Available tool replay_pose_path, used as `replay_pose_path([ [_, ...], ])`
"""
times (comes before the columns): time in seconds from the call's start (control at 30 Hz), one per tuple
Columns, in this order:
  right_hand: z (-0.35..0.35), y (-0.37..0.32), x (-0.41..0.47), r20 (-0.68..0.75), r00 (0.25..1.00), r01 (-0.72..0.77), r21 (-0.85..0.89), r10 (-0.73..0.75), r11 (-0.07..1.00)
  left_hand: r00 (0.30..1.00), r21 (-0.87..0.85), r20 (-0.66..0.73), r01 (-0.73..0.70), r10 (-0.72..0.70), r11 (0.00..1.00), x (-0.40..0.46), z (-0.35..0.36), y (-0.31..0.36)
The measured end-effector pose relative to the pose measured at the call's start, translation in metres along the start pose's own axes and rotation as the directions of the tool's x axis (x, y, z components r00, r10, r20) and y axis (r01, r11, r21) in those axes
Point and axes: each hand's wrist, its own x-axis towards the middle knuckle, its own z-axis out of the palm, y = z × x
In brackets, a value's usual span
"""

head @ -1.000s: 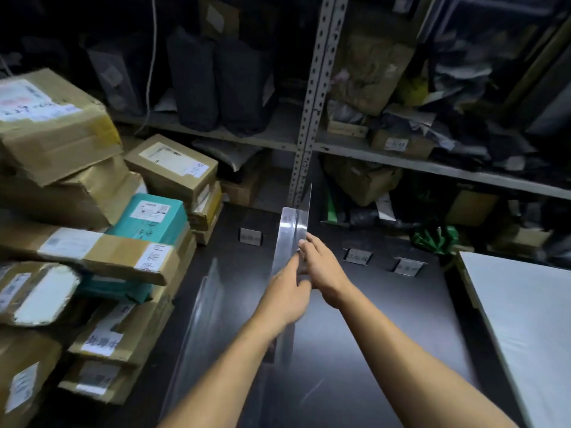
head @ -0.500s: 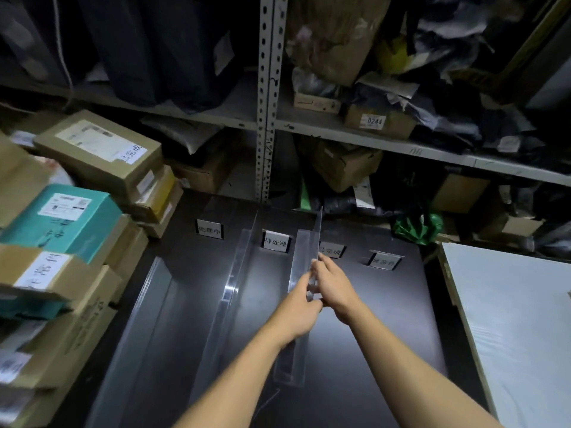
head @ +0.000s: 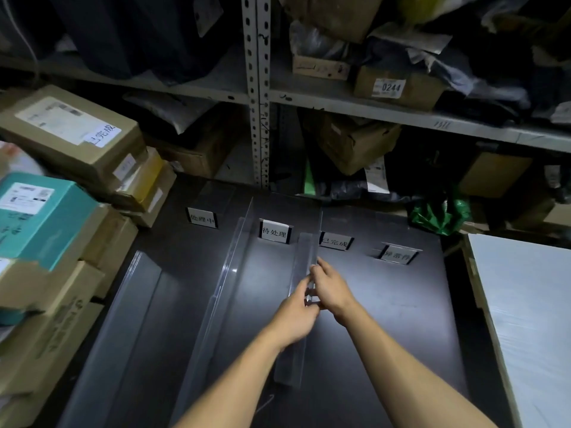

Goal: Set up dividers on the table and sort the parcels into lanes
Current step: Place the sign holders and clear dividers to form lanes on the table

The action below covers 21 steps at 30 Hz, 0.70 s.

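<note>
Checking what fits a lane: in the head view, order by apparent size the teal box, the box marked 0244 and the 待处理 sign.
1. teal box, though it is nearest the camera
2. box marked 0244
3. 待处理 sign

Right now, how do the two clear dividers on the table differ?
The left divider stands free, with no hand on it; the right divider is held on its top edge by the left hand and the right hand. The left divider sits between the first two lane signs; the right divider sits between the second and third. Both are clear plastic, upright, running front to back on the dark table.
</note>
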Motion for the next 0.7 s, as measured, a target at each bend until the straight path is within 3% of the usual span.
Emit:
replay_pose_path([
  [0.43, -0.009, 0.013, 0.002, 0.032, 0.999, -0.039, -0.045, 0.041, 0.998, 0.999, -0.024, 0.034, 0.008, -0.007, 1.000, 0.002, 0.012, -0.004],
  [0.7, -0.020, 0.004, -0.023, -0.047, 0.999, -0.001, -0.124, -0.005, 0.992, 1.000, -0.021, -0.012, -0.014, 0.014, 1.000, -0.014, -0.002, 0.003],
])
